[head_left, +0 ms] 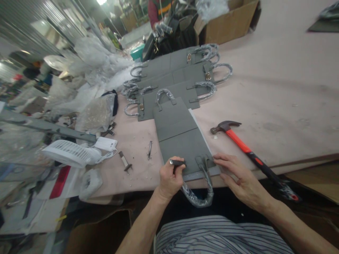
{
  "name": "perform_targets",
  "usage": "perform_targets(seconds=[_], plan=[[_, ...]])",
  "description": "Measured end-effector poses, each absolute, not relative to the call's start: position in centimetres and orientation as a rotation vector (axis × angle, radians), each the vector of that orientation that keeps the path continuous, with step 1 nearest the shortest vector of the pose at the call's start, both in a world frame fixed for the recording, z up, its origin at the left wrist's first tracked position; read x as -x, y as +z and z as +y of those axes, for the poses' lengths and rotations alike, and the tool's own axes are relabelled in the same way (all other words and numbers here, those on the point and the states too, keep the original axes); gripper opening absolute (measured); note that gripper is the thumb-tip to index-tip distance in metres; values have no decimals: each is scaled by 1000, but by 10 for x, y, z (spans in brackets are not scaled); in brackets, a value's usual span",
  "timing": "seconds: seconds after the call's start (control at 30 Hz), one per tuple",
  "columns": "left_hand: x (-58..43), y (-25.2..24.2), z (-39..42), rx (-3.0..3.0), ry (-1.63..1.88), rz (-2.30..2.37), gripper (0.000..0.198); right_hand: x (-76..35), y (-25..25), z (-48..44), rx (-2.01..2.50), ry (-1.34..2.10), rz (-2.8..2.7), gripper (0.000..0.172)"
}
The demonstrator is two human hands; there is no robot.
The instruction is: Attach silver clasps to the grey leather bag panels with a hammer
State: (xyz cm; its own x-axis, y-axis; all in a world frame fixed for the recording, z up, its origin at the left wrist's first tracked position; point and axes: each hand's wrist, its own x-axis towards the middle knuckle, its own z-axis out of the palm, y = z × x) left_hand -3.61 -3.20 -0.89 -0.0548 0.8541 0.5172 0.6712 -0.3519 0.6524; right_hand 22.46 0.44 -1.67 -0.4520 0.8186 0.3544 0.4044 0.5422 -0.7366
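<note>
A flat grey bag panel (176,123) with a plastic-wrapped handle at each end lies before me on the table, a white sheet showing under its right edge. My left hand (171,178) is closed around a short dark rod-like tool (177,162) at the panel's near left part. Beside the near right corner is my right hand (238,176), fingers stretched out and fingertips at the panel's edge. The near wrapped handle (197,200) hangs over the table edge between both hands. To the right rests a claw hammer (246,150) with a red and black handle.
More grey bag panels (169,77) with wrapped handles and gold clasps overlap farther back. Left of me lie a metal punch-like tool (125,162), a thin metal rod (149,150) and a white fan (71,152). A cardboard box (230,26) stands behind; plastic wrapping (92,60) is heaped left.
</note>
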Motion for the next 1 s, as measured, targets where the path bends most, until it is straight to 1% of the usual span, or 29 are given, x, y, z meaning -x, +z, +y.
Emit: perform_targets(seconds=[0.13, 0.27, 0.4, 0.57, 0.7, 0.77, 0.87, 0.9, 0.97, 1.0], plan=[[34, -8, -31, -2032, 1371, 1642, 11, -237, -20, -2, 1139, 429, -2060, 33], [34, -9, -31, -1990, 1363, 1668, 10, -251, -19, 6, 1407, 107, -2051, 31], [38, -12, -33, -1933, 1370, 1680, 11, -263, -20, 18, 1580, -7, -2132, 32], [41, -16, -36, -1842, 1363, 1686, 10, -270, -22, 25, 1629, -2, -2178, 30], [39, -15, -36, -1873, 1347, 1685, 11, -277, -20, 33, 1734, 29, -2194, 9], [38, -13, -35, -1900, 1342, 1690, 10, -281, -20, 37, 1749, 97, -2222, 5], [36, -11, -33, -1960, 1342, 1695, 9, -282, -17, 42, 1773, 229, -2218, 3], [36, -11, -33, -1986, 1343, 1694, 10, -281, -15, 43, 1787, 298, -2203, 5], [35, -10, -33, -2031, 1339, 1681, 11, -276, -9, 43, 1841, 497, -2136, 6], [35, -10, -32, -2046, 1336, 1672, 11, -273, -5, 42, 1865, 653, -2075, 5]])
